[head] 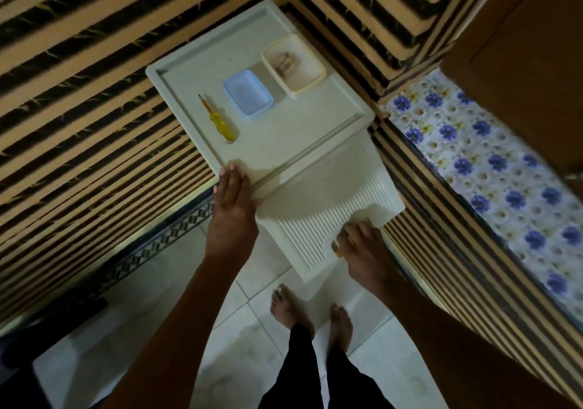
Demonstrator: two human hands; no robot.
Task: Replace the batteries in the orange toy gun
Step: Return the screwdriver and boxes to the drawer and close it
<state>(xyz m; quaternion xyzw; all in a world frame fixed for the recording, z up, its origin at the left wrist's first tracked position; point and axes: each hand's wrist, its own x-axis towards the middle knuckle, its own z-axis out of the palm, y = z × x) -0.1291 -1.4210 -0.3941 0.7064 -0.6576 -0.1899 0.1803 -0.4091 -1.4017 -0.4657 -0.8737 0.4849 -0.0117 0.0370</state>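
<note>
Looking straight down on a white tray wedged into a corner of brown-and-black striped surface, beside a flowered cloth. Pressing on the tray's near corner with the left hand, fingers straight and flat on the plastic. Gripping the near edge of a ribbed panel below the tray with the right hand, fingers curled round the rim. Standing on bare feet on pale floor tiles.

Laid out on the tray: a yellow-handled screwdriver at the left, a blue container in the middle, and a cream container near it at the far right. Inside the cream one, a small cluster of cylindrical shapes, possibly the batteries, though too blurred to call.

No sign of the orange toy gun anywhere in view, so no telling where it lies.

Judged from this layout, barely at the start: tool and boxes staged, screwdriver untouched, nothing opened, nothing swapped. Left to do, by that reading: bringing in the gun, undoing its battery cover, lifting out the old cells, seating the new ones, and closing the cover again.
</note>
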